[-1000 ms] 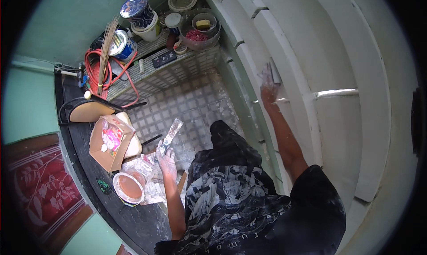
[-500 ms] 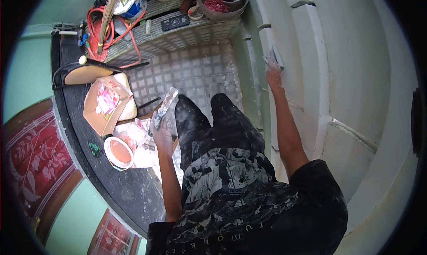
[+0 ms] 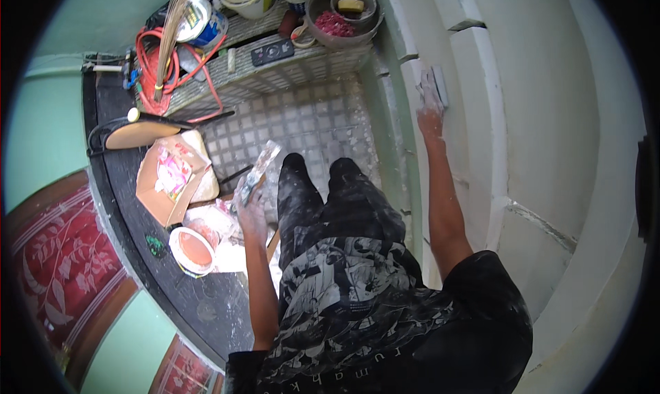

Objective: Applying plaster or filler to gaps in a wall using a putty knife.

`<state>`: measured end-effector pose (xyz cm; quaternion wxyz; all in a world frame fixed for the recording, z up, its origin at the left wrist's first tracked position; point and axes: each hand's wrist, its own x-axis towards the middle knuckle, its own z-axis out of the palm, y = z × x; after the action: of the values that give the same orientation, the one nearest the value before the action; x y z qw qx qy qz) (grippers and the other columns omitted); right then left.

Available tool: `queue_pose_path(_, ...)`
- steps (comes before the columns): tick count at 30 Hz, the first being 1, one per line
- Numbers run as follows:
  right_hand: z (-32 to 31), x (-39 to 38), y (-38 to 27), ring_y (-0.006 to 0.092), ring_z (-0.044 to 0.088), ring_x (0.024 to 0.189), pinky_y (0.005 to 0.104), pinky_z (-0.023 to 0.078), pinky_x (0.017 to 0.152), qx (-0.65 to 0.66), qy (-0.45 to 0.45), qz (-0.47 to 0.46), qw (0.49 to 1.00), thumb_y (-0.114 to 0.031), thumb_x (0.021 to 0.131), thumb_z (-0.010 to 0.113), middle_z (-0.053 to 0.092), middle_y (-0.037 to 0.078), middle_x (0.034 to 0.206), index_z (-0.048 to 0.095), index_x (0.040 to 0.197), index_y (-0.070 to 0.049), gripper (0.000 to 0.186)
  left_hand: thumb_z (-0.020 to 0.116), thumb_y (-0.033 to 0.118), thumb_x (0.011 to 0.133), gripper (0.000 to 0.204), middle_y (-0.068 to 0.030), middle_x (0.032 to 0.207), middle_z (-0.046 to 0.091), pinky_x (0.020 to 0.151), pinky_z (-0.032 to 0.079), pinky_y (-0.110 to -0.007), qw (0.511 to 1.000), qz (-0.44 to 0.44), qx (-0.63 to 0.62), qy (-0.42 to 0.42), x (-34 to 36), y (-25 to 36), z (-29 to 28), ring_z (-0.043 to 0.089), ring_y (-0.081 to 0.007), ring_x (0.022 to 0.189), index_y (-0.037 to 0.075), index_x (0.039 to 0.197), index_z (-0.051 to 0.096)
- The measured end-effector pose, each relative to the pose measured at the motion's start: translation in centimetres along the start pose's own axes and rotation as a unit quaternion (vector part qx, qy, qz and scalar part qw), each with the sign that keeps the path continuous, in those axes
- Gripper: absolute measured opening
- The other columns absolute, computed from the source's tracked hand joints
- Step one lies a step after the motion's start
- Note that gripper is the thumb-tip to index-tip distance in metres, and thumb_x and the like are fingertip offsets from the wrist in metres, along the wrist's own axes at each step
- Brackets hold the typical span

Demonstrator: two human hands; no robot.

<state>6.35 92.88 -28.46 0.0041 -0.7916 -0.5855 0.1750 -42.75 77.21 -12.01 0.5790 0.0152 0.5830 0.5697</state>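
My left hand (image 3: 250, 205), dusted white, is closed round the handle of a putty knife (image 3: 264, 159) whose blade is smeared and points up and to the right. It hangs in the air to the left of my knees. Out to the right, my right hand (image 3: 430, 108) grips a wide flat scraper (image 3: 440, 86) and presses it against the pale ribbed wall (image 3: 474, 84). White paste covers its fingers; the scraper's handle is hidden under them.
On the left, a black bench (image 3: 206, 311) bears an open cardboard box (image 3: 155, 194) and a bucket (image 3: 192, 251) of pinkish paste. A folding chair (image 3: 141, 134) stands beyond. A slatted shelf (image 3: 240, 64) at the back carries a red hose (image 3: 152, 105), tubs and basins. Grey tiles (image 3: 295, 112) form the floor.
The right scraper has turned a little more upright and moved slightly along the wall. My left hand keeps its grip on the putty knife. The whole view has shifted slightly.
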Motion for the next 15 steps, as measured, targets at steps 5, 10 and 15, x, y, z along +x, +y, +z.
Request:
queue_pose_path(5,-0.2,1.4,1.3,0.0401,0.055,0.109,0.0465,0.040,0.099,0.041,0.054,0.019,0.998,-0.032,0.088,0.055,0.060,0.025,0.114,0.061,0.110,-0.001,0.039,0.044,0.041,0.098,0.046,0.0000,0.114,0.054,0.081,0.043,-0.024,0.999,-0.039,-0.006,-0.007,1.0,-0.3,1.6,0.052,-0.0104,0.093,0.020,0.139,0.043)
queue_pose_path(10,-8.0,2.5,-6.9,0.0422,0.050,0.117,0.0479,0.037,0.102,0.098,0.065,-0.028,0.993,-0.026,0.086,0.056,0.054,0.024,0.125,0.052,0.125,-0.003,0.045,0.046,0.041,0.098,0.046,-0.0013,0.113,0.056,0.074,0.046,-0.023,0.997,0.003,-0.068,0.049,-0.3,0.4,0.0,0.054,-0.0119,0.091,0.017,0.137,0.045)
queue_pose_path(15,-5.8,6.3,-5.1,0.0387,0.053,0.115,0.0481,0.045,0.094,0.107,0.067,-0.098,0.987,-0.024,0.085,0.058,0.053,0.025,0.126,0.057,0.121,-0.005,0.042,0.050,0.043,0.096,0.046,-0.0018,0.110,0.056,0.073,0.046,-0.025,0.989,0.003,-0.126,0.074,-0.5,-0.2,0.6,0.054,-0.0130,0.090,0.016,0.133,0.048)
